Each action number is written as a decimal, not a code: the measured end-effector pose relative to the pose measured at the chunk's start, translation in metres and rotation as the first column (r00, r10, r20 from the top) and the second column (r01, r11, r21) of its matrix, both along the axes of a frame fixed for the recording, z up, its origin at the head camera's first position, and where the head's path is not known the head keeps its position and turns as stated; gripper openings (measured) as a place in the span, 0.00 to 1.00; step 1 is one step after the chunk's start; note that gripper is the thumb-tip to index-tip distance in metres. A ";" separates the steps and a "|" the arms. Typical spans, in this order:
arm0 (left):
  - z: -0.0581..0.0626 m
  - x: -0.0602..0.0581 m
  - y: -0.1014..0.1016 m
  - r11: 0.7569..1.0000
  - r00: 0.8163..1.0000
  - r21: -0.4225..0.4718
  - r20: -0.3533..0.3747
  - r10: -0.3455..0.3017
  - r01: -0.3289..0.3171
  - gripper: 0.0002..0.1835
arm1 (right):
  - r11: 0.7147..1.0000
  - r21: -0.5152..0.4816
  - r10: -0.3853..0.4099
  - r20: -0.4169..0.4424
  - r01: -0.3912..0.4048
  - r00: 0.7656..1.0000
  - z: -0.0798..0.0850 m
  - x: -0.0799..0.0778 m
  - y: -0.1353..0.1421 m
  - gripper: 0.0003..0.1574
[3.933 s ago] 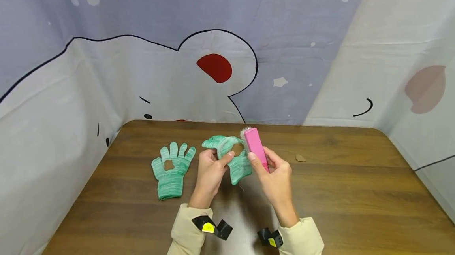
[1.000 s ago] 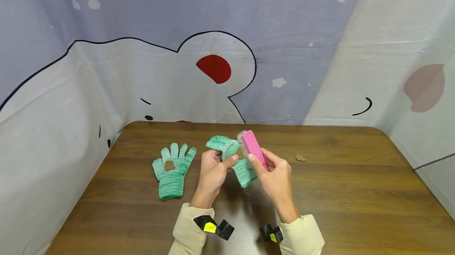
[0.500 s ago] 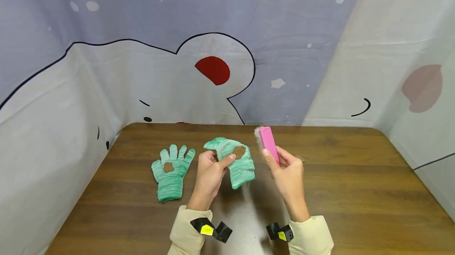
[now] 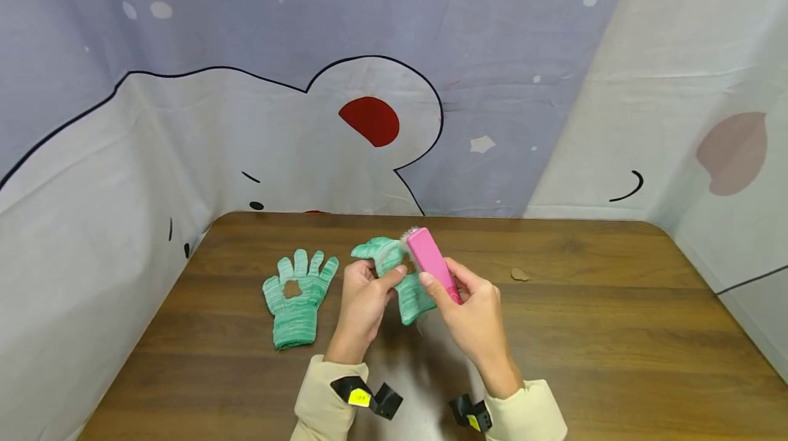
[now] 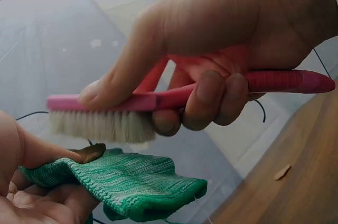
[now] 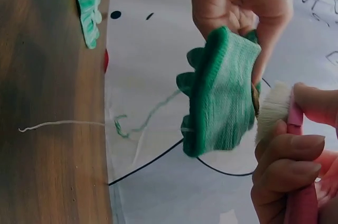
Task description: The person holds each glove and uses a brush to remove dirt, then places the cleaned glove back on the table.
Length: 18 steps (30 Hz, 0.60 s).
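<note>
My left hand (image 4: 363, 301) pinches a green striped knit glove (image 4: 415, 296) above the table, thumb on top near a brown patch (image 5: 93, 152). The glove's cuff hangs toward me with a loose thread. My right hand (image 4: 474, 311) grips a pink brush (image 4: 431, 256) with pale bristles (image 5: 100, 126). In the left wrist view the bristles hover close over the brown patch; in the right wrist view they face it from the side. A matching glove (image 4: 297, 314) lies flat to the left, fingers pointing away, a brown patch (image 4: 292, 288) on its palm.
A small brown piece (image 4: 520, 274) lies on the wooden table (image 4: 615, 331) to the right. A printed cloth backdrop (image 4: 277, 140) stands behind the table and along both sides. Black camera mounts sit on both wrists.
The brush swung right, away from the held glove, half a second ago, and is now back left over its patch. The left hand keeps its pinch; the flat glove stays put.
</note>
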State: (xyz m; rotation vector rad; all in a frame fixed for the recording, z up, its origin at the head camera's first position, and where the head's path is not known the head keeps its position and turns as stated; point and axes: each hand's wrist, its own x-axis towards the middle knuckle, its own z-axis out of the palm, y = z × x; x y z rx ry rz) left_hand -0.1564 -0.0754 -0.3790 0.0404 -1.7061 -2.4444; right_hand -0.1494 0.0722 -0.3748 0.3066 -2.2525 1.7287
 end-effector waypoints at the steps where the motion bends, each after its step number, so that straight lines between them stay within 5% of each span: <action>1: 0.000 0.000 0.000 1.000 1.000 0.001 -0.006 0.001 -0.001 0.07 | 0.999 0.035 -0.004 -0.022 0.005 1.000 -0.001 0.000 -0.001 0.24; 6: 0.001 0.000 0.001 0.999 0.999 0.043 -0.033 0.015 -0.013 0.08 | 0.995 0.100 -0.008 -0.083 0.016 0.997 -0.002 0.001 -0.003 0.21; 13: 0.000 0.000 -0.004 0.994 0.998 0.101 -0.046 0.043 -0.038 0.05 | 1.000 -0.001 0.025 0.008 -0.025 1.000 0.002 0.000 -0.002 0.23; 18: 0.000 0.002 -0.004 0.998 0.998 0.059 -0.064 0.016 -0.012 0.07 | 1.000 -0.018 0.010 0.048 -0.009 0.999 0.000 -0.002 0.002 0.24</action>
